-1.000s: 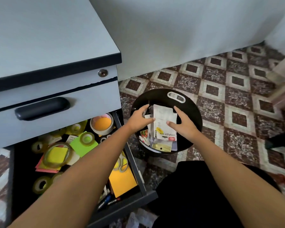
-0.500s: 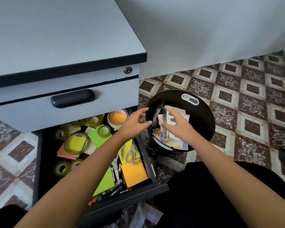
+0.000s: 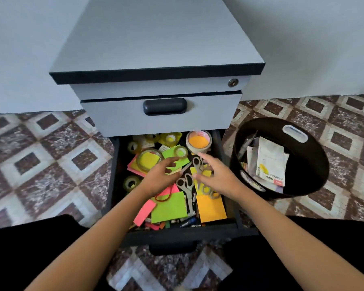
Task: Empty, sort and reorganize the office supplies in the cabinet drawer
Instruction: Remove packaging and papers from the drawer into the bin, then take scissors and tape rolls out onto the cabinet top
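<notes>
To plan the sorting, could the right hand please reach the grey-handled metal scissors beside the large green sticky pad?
Probably yes: the right hand hovers next to the grey-handled scissors, whose handles lie uncovered.

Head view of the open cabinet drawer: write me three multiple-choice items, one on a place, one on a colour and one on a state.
1. Where does the round black bin stand?
A. On the tiled floor, right of the grey cabinet
B. On top of the cabinet
C. Inside the drawer

2. What colour is the square sticky-note pad at the front right corner of the black bottom drawer?
A. Blue
B. Orange
C. White

3. How is the bottom drawer?
A. Shut
B. Lifted out onto the floor
C. Pulled open

Answers:
1 A: the bin sits on the tiles beside the cabinet's right side.
2 B: the pad is plainly orange.
3 C: its contents lie exposed below the shut grey upper drawer.
</notes>
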The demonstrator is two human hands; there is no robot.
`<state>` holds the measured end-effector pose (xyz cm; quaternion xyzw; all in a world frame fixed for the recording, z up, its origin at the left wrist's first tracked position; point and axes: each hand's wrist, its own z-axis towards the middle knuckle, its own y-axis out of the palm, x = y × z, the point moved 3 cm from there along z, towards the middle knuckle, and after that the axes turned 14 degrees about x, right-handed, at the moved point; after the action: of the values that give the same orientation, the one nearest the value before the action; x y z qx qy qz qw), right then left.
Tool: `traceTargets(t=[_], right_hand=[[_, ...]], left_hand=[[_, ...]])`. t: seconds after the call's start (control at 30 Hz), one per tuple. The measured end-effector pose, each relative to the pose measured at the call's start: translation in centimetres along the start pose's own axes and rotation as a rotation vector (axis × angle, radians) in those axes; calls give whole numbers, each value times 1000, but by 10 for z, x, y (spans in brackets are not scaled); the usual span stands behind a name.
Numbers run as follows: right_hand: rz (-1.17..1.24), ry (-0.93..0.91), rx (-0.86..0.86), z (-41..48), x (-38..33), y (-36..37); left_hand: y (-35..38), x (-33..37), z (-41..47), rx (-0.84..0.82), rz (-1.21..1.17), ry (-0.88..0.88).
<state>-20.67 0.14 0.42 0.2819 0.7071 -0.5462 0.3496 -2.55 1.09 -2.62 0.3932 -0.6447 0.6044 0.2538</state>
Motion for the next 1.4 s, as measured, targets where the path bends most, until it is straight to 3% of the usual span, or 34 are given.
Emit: traceTargets(t=[0.33, 0.6, 0.87, 1.2, 1.4], right_hand=[[-160, 11, -125, -3, 14, 83], [-452, 61, 1, -2, 44, 97], [-596, 169, 98, -4, 50, 96], [-560, 236, 109, -2, 55, 99], [-320, 271, 182, -1, 55, 95]], left_hand=[[-20, -79, -24, 54, 187, -143], [-7, -83, -24, 26, 428, -19], [8, -81, -17, -38, 615, -27], [10, -72, -14, -5, 514, -66], [10, -67, -16, -51, 217, -221]])
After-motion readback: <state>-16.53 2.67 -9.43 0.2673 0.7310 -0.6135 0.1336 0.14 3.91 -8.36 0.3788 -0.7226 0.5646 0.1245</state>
